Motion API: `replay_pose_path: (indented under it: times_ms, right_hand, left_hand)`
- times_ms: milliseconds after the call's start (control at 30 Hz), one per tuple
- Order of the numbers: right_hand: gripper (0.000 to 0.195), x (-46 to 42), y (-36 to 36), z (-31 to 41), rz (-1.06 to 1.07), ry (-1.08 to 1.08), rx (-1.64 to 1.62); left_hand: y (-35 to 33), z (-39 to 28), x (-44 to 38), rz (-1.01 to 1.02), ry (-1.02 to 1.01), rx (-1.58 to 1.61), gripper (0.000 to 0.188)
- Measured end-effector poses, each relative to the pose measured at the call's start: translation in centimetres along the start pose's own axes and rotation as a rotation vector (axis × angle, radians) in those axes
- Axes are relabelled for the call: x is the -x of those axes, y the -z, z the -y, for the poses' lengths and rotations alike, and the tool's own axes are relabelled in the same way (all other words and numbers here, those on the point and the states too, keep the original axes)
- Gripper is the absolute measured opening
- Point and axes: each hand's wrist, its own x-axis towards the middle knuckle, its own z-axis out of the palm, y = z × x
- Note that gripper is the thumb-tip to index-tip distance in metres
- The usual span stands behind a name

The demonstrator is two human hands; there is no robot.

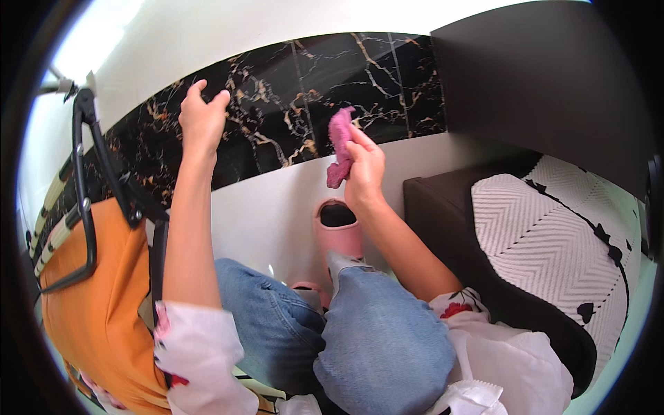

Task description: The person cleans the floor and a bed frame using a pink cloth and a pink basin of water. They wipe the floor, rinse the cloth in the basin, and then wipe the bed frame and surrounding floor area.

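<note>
A bunched pink cloth (340,148) is pinched between the thumb and fingers of my right hand (365,166), held in front of the black veined marble baseboard (264,114). My left hand (203,116) is raised at the left with thumb and a finger spread, nothing between them, and the same marble strip behind it. Below the hands are my knees in blue jeans (384,332) and a pink slipper (340,233) on the pale floor (259,212).
An orange cloth (104,290) hangs by a black metal folding frame (85,192) at the left. On the right stand a dark brown panel (534,78) and a dark sofa or bench (436,207) bearing a white patterned cover (539,233). White wall (270,21) rises beyond the marble.
</note>
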Motion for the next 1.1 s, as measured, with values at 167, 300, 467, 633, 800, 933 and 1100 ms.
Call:
replay_pose_path:
  times_ms: [167,300,467,633,800,933,1100]
  right_hand:
    - [0.035,-3.3,4.3,3.0,-0.342,0.127,-0.214]
    - [0.034,-8.4,9.9,7.4,-0.562,0.131,-0.239]
    - [0.036,-15.5,15.2,10.4,-1.151,-0.074,-0.356]
    - [0.035,-19.4,24.4,19.6,-1.12,0.284,0.155]
    - [0.034,-24.1,32.5,27.0,-0.982,0.459,0.818]
    - [0.033,-29.0,36.4,26.3,-0.906,0.417,1.079]
    - [0.032,-32.9,38.9,24.8,-0.856,0.39,1.148]
  left_hand:
    - [-5.4,5.7,-1.2,0.339,0.146,-0.67,0.114]
    - [-7.0,4.3,-0.3,0.328,0.117,-0.721,0.117]
    - [-6.3,5.1,-0.1,0.326,0.117,-0.706,0.116]
    - [-6.3,4.7,0.2,0.305,0.107,-0.718,0.115]
    - [-5.9,6.2,0.1,0.259,0.014,-0.668,0.117]
    - [-5.4,6.8,0.1,0.27,-0.042,-0.657,0.115]
    - [-5.3,6.2,0.0,0.285,-0.041,-0.659,0.115]
